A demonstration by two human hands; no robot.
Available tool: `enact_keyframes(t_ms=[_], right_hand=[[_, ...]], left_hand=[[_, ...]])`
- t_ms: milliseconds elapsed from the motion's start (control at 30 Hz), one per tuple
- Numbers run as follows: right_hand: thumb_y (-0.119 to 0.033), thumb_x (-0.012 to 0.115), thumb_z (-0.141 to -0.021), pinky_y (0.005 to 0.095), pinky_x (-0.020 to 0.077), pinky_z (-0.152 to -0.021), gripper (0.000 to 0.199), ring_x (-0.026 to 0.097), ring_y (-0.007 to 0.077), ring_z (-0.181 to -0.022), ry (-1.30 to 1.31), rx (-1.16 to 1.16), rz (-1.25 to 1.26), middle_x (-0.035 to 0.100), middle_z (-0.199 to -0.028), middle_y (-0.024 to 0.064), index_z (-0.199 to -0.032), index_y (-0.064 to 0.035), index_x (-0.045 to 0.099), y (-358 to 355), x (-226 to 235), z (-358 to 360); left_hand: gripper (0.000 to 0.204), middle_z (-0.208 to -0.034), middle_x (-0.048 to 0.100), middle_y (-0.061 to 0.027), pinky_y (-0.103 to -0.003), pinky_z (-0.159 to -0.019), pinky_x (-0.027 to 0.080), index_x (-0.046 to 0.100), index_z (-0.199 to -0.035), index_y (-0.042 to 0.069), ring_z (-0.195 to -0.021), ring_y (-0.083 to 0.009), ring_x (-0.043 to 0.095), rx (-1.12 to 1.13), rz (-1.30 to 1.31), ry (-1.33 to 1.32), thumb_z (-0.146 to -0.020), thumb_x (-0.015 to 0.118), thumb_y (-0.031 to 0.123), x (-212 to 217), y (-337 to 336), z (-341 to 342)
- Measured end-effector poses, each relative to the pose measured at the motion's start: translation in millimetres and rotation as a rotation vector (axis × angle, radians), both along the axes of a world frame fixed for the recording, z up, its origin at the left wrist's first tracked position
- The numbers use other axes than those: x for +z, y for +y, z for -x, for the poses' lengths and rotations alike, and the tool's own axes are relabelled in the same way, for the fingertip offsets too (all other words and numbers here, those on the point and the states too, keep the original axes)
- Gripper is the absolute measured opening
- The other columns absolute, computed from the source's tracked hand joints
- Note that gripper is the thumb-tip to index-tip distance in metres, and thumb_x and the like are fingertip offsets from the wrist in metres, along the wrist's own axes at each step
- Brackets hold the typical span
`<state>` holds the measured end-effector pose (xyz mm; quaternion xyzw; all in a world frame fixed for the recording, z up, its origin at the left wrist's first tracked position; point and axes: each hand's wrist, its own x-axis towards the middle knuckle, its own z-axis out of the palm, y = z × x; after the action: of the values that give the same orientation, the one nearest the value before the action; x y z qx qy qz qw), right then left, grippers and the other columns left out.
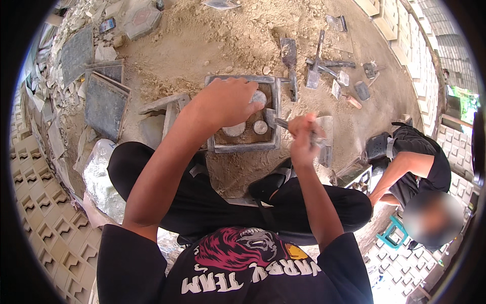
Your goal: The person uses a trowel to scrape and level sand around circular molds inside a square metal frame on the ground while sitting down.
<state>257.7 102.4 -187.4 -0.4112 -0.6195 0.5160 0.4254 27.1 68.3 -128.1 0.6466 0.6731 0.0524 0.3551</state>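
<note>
A rectangular grey frame [278,137] lies on the sandy ground in front of me, with packed soil inside it. My left hand [228,101] reaches over its far side, thumb and fingers curled around a round grey piece [259,98]. Two more round pale pieces sit in the soil: a larger disc [234,130], partly under my left hand, and a smaller one [260,127]. My right hand [305,133], slightly blurred, grips the handle of a small trowel [271,118]. Its flat metal blade rests at the frame's right inner side.
Beyond the frame to the right lie several trowels [289,53], a hammer [340,76] and a brush-like tool [354,102]. Dark slabs [105,104] and rubble are at left. A person [412,162] crouches at right near a green stool [393,233]. Pale patterned blocks [43,197] line the sides.
</note>
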Motion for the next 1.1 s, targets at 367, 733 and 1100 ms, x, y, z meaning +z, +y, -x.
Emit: enact_keyframes(t_ms=[367,733,1100], right_hand=[[-0.032,0.038,-0.106,0.0291,0.0258,-0.049,0.057,0.025,0.0119,-0.047,-0.080,-0.227,-0.019,0.026,-0.050,-0.0022,-0.054,-0.0126,0.026,23,8,49],[-0.025,0.048,-0.103,0.0262,0.0238,-0.044,0.053,0.029,0.0058,-0.045,0.191,-0.273,0.048,0.031,-0.048,-0.0045,-0.053,-0.0145,0.034,53,6,68],[-0.037,0.054,-0.100,0.0246,0.0253,-0.047,0.049,0.030,0.0076,-0.048,0.627,-0.232,0.171,0.028,-0.054,-0.0063,-0.062,-0.0118,0.039,76,-12,80]], left_hand=[[0.052,-0.118,0.062,-0.0221,-0.046,-0.093,0.045,0.056,-0.124,-0.001,-0.112,-0.0378,0.058,0.133,-0.230,-0.145,-0.095,0.052,0.041,39,23,26],[0.056,-0.118,0.062,-0.0222,-0.046,-0.094,0.046,0.055,-0.127,-0.002,-0.111,-0.0375,0.059,0.210,-0.212,-0.119,-0.095,0.052,0.043,48,21,50],[0.055,-0.122,0.061,-0.0223,-0.044,-0.097,0.044,0.055,-0.126,-0.002,-0.116,-0.0363,0.057,0.189,-0.243,-0.189,-0.095,0.053,0.043,46,27,50]])
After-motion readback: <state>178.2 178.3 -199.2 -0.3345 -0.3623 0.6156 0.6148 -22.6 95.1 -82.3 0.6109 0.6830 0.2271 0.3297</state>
